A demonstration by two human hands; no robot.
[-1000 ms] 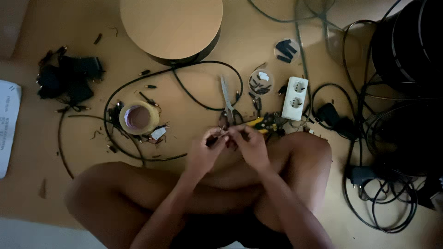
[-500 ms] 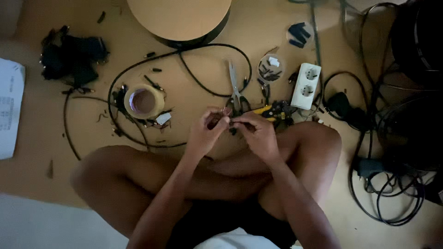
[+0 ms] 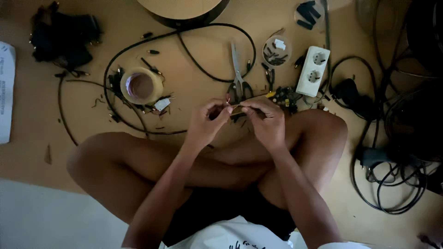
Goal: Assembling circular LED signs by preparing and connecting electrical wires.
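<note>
Both hands pinch a short wire end w/ bare copper tip (image 3: 229, 102) just below the pliers (image 3: 237, 76) — left hand (image 3: 206, 123) closed on it, right hand (image 3: 267, 123) too; best twist strands tight, fingertips close to the tip.

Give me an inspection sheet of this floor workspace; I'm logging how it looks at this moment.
Surface: bare brown floor, person seated cross-legged.
Job's things: small wire piece pinched between both hands.
Clutter: tape roll, pliers, white socket strip, round dish of small parts, black bundle.
Grippers: left hand and right hand meet fingertip to fingertip.
Cables: black cable loops ahead; tangled cables at right.
Surroundings: round wooden disc; white paper.
</note>
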